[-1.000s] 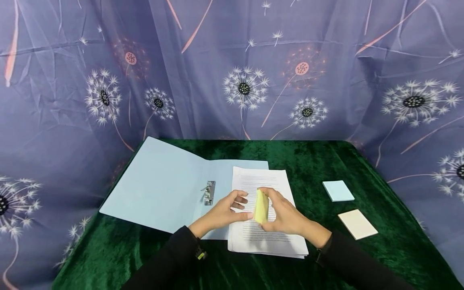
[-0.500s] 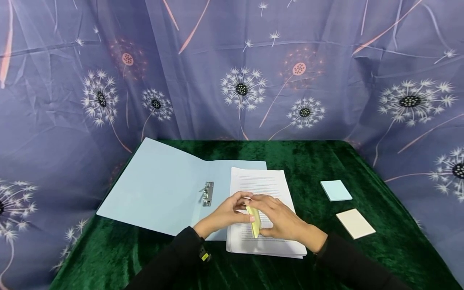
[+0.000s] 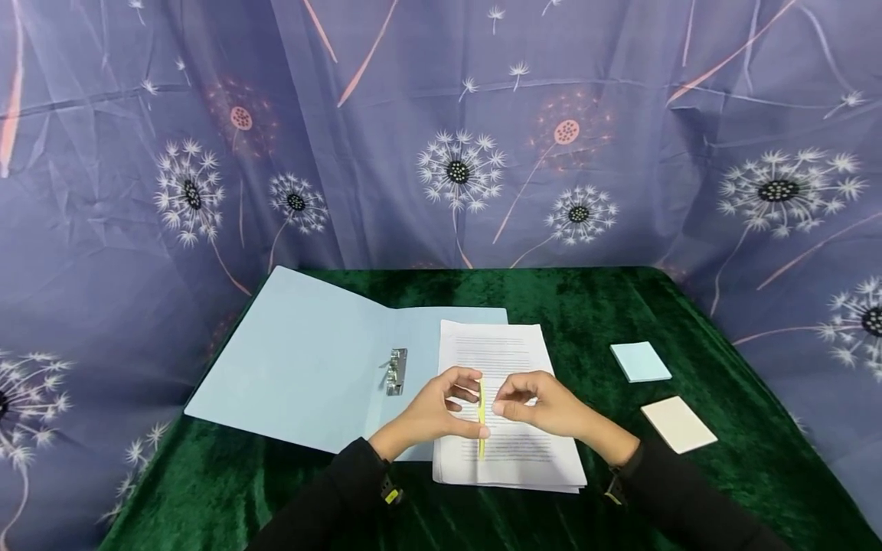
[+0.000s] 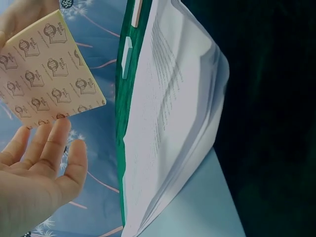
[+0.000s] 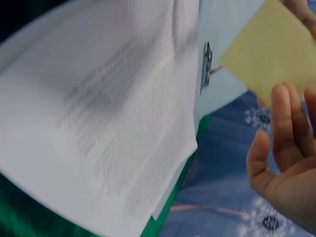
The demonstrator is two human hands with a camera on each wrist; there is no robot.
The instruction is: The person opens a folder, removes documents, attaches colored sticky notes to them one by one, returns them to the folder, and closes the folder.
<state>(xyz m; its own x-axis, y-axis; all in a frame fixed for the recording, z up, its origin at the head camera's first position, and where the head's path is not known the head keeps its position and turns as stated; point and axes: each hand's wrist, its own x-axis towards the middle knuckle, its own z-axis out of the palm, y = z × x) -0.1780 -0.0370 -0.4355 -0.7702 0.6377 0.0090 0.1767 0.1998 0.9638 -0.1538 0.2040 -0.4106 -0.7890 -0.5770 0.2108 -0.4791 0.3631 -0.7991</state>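
A pad of yellow sticky notes [image 3: 481, 446] stands edge-on over the papers in the head view. My left hand [image 3: 423, 409] holds it between thumb and fingers. Just to its right is my right hand [image 3: 547, 407], its fingertips close to the pad's face; whether they touch it I cannot tell. The left wrist view shows the pad's back [image 4: 54, 69], printed with small repeated logos. Its plain yellow face [image 5: 271, 49] appears in the right wrist view, with the right index finger in front of it and the thumb apart. Below lies a stack of printed papers [image 3: 513, 463].
An open light-blue binder [image 3: 296, 367] lies to the left, partly under the papers, with a metal clip [image 3: 396, 372]. On the green velvet cloth [image 3: 579, 306] at right are a light-blue note pad [image 3: 641, 362] and a cream one [image 3: 678, 425]. A patterned curtain [image 3: 386, 191] hangs behind.
The yellow pad has passed from the right hand's grip to the left's, turning edge-on. The right hand has drawn slightly away to the right. The binder, papers and other pads stay put.
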